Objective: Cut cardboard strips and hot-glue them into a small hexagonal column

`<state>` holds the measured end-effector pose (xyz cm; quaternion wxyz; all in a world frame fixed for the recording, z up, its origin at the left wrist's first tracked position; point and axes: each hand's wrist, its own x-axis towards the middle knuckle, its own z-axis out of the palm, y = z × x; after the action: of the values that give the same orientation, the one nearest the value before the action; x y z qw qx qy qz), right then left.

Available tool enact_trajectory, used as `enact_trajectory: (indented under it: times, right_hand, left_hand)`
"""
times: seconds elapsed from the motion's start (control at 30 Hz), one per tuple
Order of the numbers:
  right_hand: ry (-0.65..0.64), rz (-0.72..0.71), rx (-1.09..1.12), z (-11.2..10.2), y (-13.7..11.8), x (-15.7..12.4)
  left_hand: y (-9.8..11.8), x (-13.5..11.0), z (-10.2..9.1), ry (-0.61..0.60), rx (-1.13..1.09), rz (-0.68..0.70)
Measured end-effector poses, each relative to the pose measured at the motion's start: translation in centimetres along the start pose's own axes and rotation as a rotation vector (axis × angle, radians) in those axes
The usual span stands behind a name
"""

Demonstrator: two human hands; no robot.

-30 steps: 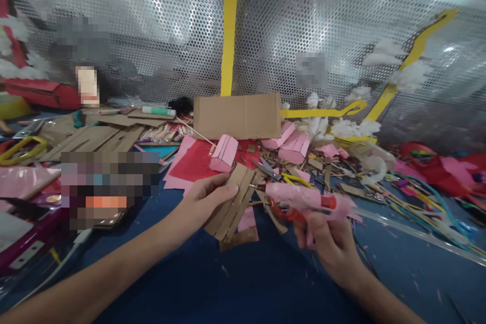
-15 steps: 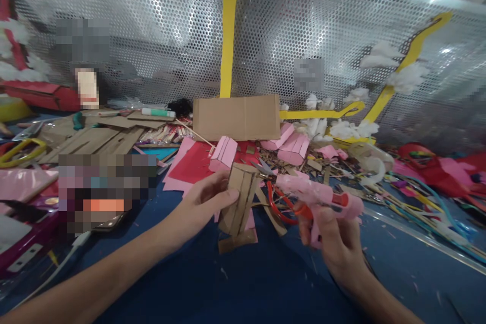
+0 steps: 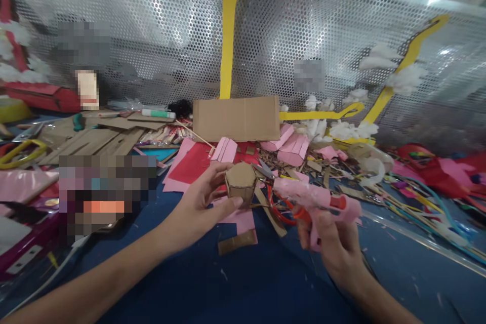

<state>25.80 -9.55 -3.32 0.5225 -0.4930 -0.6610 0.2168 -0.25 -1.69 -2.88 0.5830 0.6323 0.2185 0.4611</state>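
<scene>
My left hand [image 3: 205, 201] is closed round a small brown cardboard piece [image 3: 240, 182] folded into a hexagonal prism, held just above the blue table [image 3: 243, 283]. My right hand [image 3: 331, 243] grips the handle of a pink glue gun [image 3: 315, 197] with a red trigger. Its nozzle points left toward the cardboard prism, a short gap away. A loose cardboard strip [image 3: 237, 242] lies on the table below my left hand, next to pink paper [image 3: 239, 217].
Red-handled scissors [image 3: 279, 197] lie behind the glue gun. Pink folded prisms [image 3: 294, 147], red paper [image 3: 193, 162], a large cardboard sheet [image 3: 236, 117] and cardboard scraps crowd the middle. A perforated metal wall [image 3: 152, 35] stands behind. Cardboard cut-outs [image 3: 94, 136] lie left, coloured clutter right.
The flat scored cardboard in my left hand has been folded up into a closed hexagonal prism. My right hand with the glue gun has shifted slightly lower and right.
</scene>
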Motion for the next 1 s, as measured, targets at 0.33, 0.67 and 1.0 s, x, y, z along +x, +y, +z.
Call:
enact_trajectory:
  times: [0.33, 0.67, 1.0]
  right_hand:
    - [-0.021, -0.029, -0.016, -0.15, 0.05, -0.31]
    - [-0.023, -0.052, 0.027, 0.01, -0.47, -0.06]
    - [-0.012, -0.072, 0.077, -0.13, 0.24, -0.59]
  left_hand:
    - [0.67, -0.19, 0.10, 0.014, 0.028, -0.066]
    - [0.71, -0.37, 0.02, 0.011, 0.046, -0.082]
    - [1.02, -0.22, 0.31, 0.028, 0.066, -0.072]
